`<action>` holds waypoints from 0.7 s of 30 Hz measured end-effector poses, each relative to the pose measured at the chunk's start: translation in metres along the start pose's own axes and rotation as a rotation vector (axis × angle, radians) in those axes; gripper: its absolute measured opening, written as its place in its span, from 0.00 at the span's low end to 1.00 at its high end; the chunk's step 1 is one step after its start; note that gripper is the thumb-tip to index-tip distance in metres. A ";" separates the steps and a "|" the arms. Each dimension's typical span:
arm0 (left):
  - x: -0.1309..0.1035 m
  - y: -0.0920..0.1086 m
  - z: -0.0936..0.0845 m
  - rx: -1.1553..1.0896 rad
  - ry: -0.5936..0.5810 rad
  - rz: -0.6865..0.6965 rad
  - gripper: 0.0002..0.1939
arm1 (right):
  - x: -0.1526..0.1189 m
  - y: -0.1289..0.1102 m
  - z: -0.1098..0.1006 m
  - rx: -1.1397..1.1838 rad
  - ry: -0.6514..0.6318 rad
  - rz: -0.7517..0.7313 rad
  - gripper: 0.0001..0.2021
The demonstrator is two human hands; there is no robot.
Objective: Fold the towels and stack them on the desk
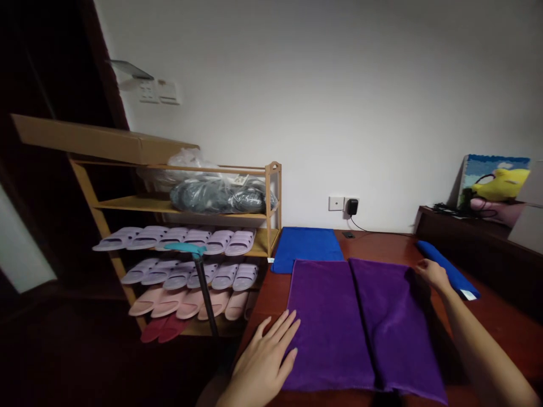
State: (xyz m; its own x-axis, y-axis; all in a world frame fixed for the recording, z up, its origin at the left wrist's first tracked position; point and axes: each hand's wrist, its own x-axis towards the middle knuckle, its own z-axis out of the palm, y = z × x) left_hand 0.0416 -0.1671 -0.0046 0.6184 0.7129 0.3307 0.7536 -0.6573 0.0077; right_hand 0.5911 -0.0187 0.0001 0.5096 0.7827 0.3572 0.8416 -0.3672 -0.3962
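A purple towel (324, 325) lies on the reddish-brown table, with a dark line running lengthwise between its left part and its right part. My left hand (267, 353) rests on its left edge, fingers stretched out and apart. At the towel's far right corner, my right hand (432, 275) pinches the edge between thumb and fingers. Behind the purple towel, a folded blue towel (307, 244) lies flat, partly covered by it. A second, narrow folded or rolled blue towel (449, 268) with a white tag lies just beyond my right hand.
Left of the table (375, 243) stands a wooden shoe rack (274, 206) with rows of slippers (180, 274) and a plastic-wrapped bundle (220, 195). A teal-topped black handle (199, 257) rises before it. A black plug (352, 206) trails a cable. A yellow plush (503, 183) sits far right.
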 end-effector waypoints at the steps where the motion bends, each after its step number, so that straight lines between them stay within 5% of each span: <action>1: 0.000 0.000 0.000 0.000 0.010 0.002 0.26 | -0.003 0.006 -0.002 -0.057 -0.013 0.000 0.15; 7: 0.002 0.001 0.001 -0.015 0.038 -0.002 0.26 | -0.030 0.052 -0.016 -0.334 -0.048 0.120 0.20; 12: 0.003 0.000 0.004 0.003 0.020 -0.003 0.26 | -0.039 0.085 -0.018 -0.396 -0.120 0.013 0.23; 21: 0.003 -0.001 0.001 -0.002 0.024 0.010 0.26 | -0.024 0.086 -0.015 -0.324 -0.184 0.014 0.28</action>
State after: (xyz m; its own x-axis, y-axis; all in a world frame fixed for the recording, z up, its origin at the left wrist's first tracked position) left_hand 0.0435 -0.1641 -0.0049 0.6206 0.7001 0.3532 0.7467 -0.6651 0.0060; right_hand 0.6538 -0.0769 -0.0296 0.5052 0.8432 0.1837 0.8630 -0.4950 -0.1010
